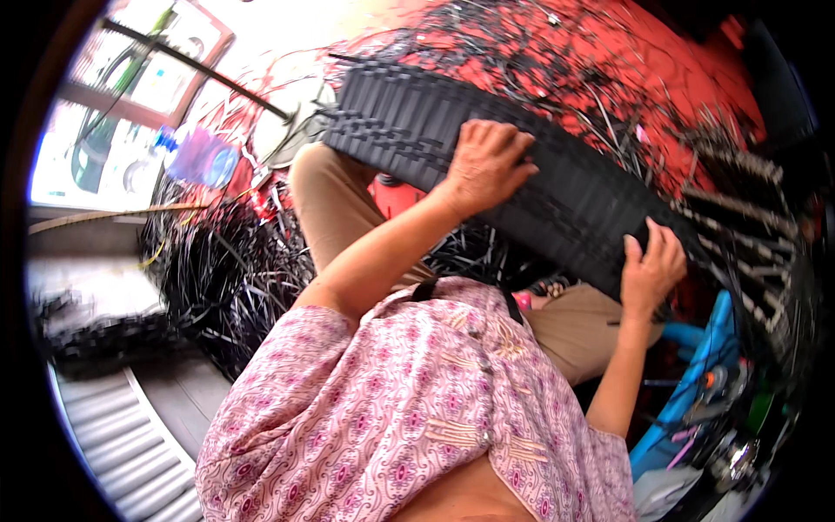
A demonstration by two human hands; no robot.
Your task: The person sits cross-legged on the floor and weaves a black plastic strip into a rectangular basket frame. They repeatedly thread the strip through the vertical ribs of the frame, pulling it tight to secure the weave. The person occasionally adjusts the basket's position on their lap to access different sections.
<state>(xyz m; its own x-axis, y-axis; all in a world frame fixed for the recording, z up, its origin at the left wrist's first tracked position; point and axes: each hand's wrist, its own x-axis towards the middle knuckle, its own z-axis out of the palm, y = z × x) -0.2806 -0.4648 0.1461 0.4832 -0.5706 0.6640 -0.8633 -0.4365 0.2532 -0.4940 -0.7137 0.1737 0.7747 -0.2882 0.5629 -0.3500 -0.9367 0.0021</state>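
Note:
A long panel woven from flat black strips (557,174) lies aslant across my lap, from upper left to lower right. My left hand (490,165) is on the middle of its upper face, its fingers bent and pressed against the weave. At the right end, my right hand (652,265) grips the panel's near edge; its thumb and fingertips show on top. The underside of the panel is hidden, and its surface is slightly blurred. Loose strip ends stick out past both ends.
Loose black strips (230,261) lie heaped at my left and scattered over the red floor (696,65). A thin dark rod rises from a pale round base (283,130). A clear plastic bottle (204,161) lies beyond my left knee. A blue-framed item (687,383) with tools is at my right.

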